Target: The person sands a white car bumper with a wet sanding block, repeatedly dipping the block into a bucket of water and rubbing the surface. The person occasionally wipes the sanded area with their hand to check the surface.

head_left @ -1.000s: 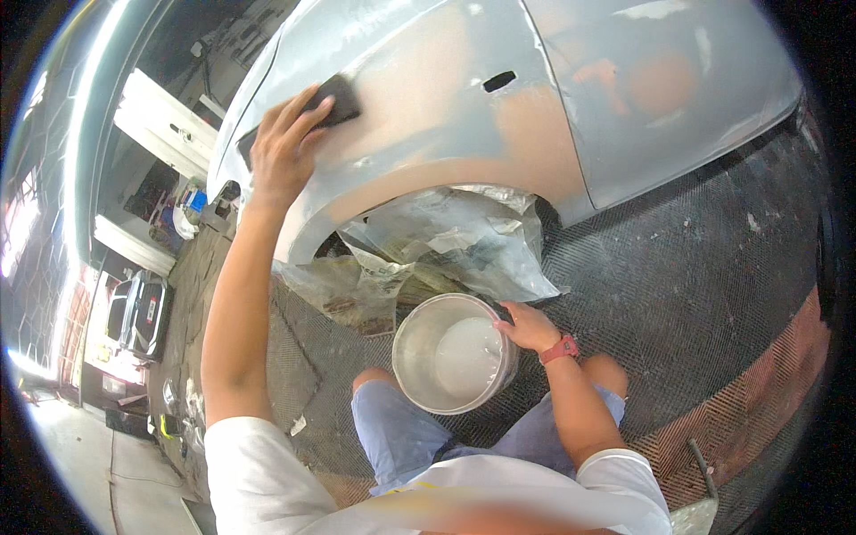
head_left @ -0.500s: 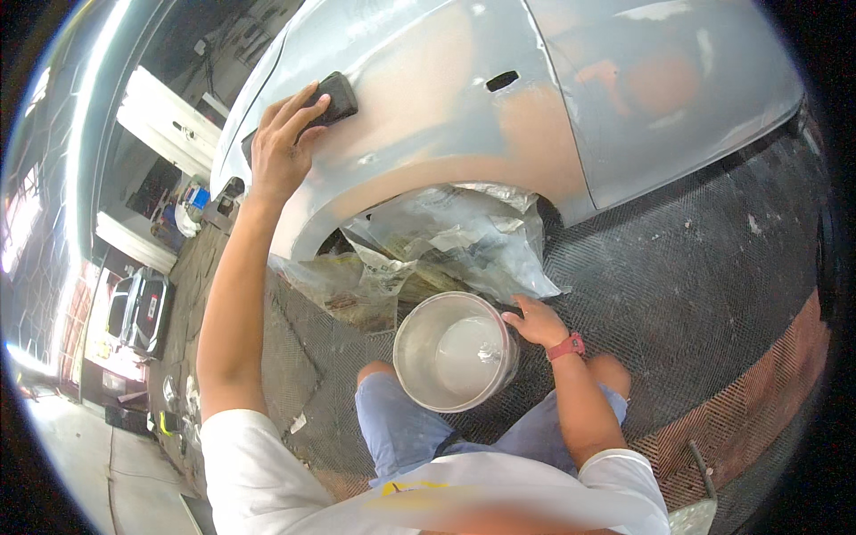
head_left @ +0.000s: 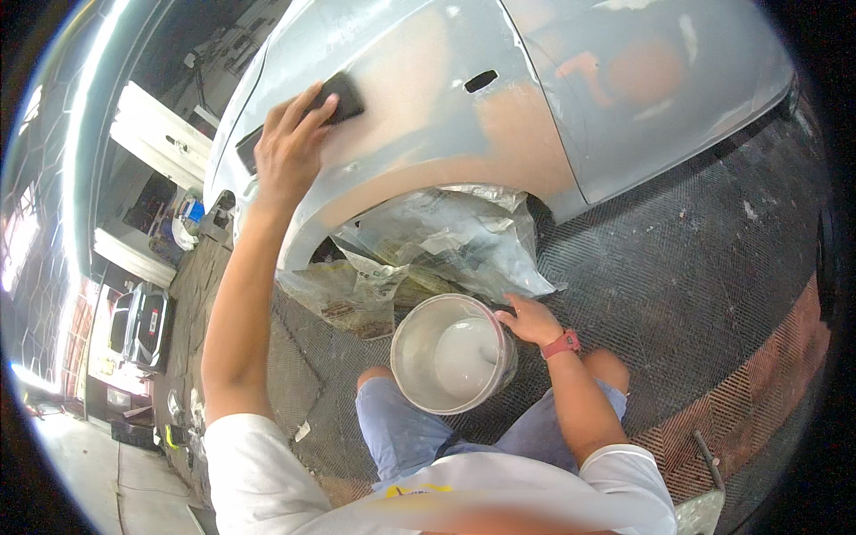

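Overhead, left hand [head_left: 287, 156] flat on dark sanding block [head_left: 337, 96], glossy fender [head_left: 428, 107]

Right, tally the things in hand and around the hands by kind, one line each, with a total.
Dark sanding block, under the left hand on the car panel: 1
White bucket, its rim touched by the right hand: 1
Red wristband: 1
Crumpled plastic masking sheet in the wheel arch: 1
Total: 4

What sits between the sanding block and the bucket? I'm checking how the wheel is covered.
In the head view, crumpled plastic sheeting masking the wheel arch lies between the sanding block and the bucket.
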`<state>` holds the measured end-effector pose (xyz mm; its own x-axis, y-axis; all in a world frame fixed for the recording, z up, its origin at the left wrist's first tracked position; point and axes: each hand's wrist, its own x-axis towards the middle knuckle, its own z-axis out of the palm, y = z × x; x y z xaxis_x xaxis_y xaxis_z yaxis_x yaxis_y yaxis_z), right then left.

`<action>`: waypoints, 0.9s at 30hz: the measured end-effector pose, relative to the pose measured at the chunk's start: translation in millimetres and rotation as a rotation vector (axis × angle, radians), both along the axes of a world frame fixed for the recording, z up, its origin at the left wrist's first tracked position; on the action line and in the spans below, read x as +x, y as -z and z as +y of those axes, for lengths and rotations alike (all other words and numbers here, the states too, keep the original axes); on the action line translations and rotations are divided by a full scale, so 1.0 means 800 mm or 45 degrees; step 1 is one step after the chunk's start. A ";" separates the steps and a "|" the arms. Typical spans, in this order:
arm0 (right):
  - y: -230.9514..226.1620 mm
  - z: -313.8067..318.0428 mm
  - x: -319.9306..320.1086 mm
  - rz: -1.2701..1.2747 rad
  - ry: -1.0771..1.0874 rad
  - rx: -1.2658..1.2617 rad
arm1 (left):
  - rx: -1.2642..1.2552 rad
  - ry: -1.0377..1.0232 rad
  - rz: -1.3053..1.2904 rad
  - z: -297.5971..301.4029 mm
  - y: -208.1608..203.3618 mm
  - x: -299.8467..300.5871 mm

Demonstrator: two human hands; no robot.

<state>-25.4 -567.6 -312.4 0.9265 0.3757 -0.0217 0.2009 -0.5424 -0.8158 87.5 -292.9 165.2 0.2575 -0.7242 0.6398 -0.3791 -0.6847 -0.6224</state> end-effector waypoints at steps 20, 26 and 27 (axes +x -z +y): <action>0.000 0.019 0.005 0.043 -0.064 -0.023 | -0.158 0.170 0.154 -0.141 -0.004 0.111; -0.007 0.014 0.000 0.035 -0.050 -0.030 | 0.119 0.051 0.000 -0.044 0.055 0.017; -0.007 0.009 -0.001 0.016 -0.047 0.032 | 0.148 0.091 -0.027 -0.035 0.056 0.002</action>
